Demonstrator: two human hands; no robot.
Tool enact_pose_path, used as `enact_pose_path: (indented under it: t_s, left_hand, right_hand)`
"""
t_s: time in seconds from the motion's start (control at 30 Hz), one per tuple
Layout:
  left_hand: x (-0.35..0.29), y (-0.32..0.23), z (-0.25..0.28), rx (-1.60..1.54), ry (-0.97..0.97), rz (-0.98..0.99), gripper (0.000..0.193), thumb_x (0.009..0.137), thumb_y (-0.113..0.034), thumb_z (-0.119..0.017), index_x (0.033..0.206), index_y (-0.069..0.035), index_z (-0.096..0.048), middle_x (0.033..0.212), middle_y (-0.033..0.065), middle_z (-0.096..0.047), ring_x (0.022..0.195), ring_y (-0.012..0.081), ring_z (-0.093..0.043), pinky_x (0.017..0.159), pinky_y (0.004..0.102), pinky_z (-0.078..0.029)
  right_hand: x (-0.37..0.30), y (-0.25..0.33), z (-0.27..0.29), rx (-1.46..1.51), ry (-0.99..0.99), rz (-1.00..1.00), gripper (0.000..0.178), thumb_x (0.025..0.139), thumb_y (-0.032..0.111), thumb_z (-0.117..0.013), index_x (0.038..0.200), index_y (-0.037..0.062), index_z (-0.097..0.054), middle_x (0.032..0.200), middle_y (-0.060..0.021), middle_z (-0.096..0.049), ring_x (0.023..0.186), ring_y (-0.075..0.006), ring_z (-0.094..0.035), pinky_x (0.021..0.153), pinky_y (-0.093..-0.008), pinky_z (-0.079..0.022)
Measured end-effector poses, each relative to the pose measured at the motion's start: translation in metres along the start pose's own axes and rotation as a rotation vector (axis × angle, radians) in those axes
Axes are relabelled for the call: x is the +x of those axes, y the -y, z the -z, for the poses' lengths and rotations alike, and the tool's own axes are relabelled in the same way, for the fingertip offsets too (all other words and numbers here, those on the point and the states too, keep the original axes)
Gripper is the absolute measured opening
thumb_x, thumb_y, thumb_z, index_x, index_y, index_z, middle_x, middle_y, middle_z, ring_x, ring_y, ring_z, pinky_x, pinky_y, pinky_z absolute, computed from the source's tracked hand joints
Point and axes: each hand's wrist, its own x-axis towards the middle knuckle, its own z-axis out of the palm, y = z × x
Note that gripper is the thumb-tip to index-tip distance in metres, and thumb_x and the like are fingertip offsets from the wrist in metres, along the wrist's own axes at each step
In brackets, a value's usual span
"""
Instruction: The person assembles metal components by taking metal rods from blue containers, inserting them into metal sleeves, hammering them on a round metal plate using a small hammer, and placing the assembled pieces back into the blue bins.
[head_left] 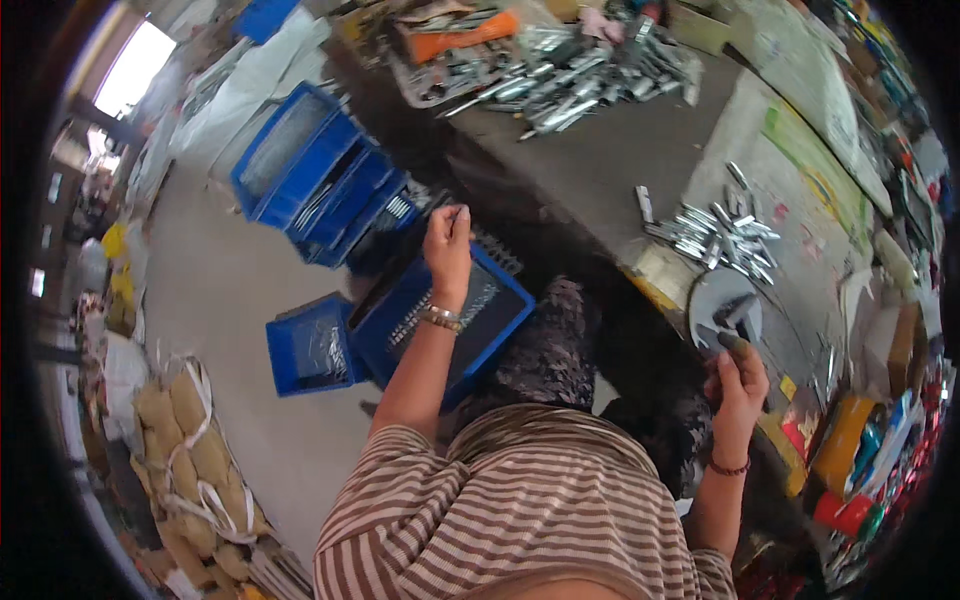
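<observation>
My left hand (449, 255) is raised over a blue tray (522, 318) beside my thigh, its fingers pinched together. Whatever it holds, if anything, is too small to name. Inside the tray are rows of small shiny metal parts on a dark surface. My right hand (738, 388) is at the table's near edge, thumb and fingers closed, with something dark at the fingertips that I cannot make out. Just beyond it, a round grey disc (703, 290) carries a dark piece. Behind the disc lies a loose pile of short shiny metal tubes (712, 238).
A bigger heap of metal tubes and tools (590, 85) covers the table's far end, beside an orange-handled item (465, 38). Stacked blue bins (275, 165) and a smaller blue bin (290, 375) stand on my left. Tan sacks (190, 440) lie on the floor, far left.
</observation>
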Motion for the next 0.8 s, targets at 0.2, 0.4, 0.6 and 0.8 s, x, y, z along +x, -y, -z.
enact_pose_path:
  t_s: [0.2,0.4,0.6,0.8]
  left_hand:
    - [-0.021,-0.118,-0.065,0.189,0.511,-0.534,0.023,0.092,-0.005,-0.075,0.115,-0.007,-0.071,0.106,0.0032,-0.064,0.09,0.013,-0.062,0.073,0.0264,-0.053]
    - [-0.03,-0.132,-0.133,0.49,0.612,-0.815,0.022,0.09,-0.025,-0.072,0.109,-0.015,-0.076,0.097,0.0071,-0.062,0.102,0.0312,-0.062,0.086,0.0441,-0.053]
    - [-0.039,-0.134,-0.15,0.547,0.582,-0.724,0.018,0.085,-0.024,-0.079,0.086,-0.01,-0.068,0.092,0.0075,-0.063,0.095,0.0317,-0.064,0.08,0.0445,-0.054]
    - [-0.041,-0.133,-0.145,0.556,0.512,-0.641,0.016,0.084,-0.017,-0.074,0.096,-0.01,-0.066,0.095,0.0096,-0.065,0.096,0.0339,-0.064,0.082,0.0462,-0.054]
  right_hand:
    - [0.002,0.008,-0.009,0.076,0.13,-0.036,0.015,0.1,0.008,-0.064,0.113,0.0012,-0.069,0.089,-0.0003,-0.069,0.065,-0.0052,-0.058,0.057,-0.0217,-0.046]
    - [-0.002,0.006,-0.006,0.027,0.134,-0.002,0.016,0.101,0.007,-0.063,0.114,-0.0005,-0.069,0.087,0.001,-0.067,0.066,-0.0044,-0.056,0.056,-0.0213,-0.044]
    - [-0.004,-0.001,-0.002,0.051,0.109,0.002,0.019,0.102,0.007,-0.062,0.117,-0.0001,-0.069,0.087,0.0008,-0.067,0.065,-0.0045,-0.056,0.057,-0.0206,-0.045]
    - [-0.002,0.003,-0.007,0.054,0.126,0.018,0.019,0.102,0.008,-0.062,0.117,-0.0001,-0.069,0.086,0.0011,-0.066,0.064,-0.004,-0.055,0.057,-0.0203,-0.045]
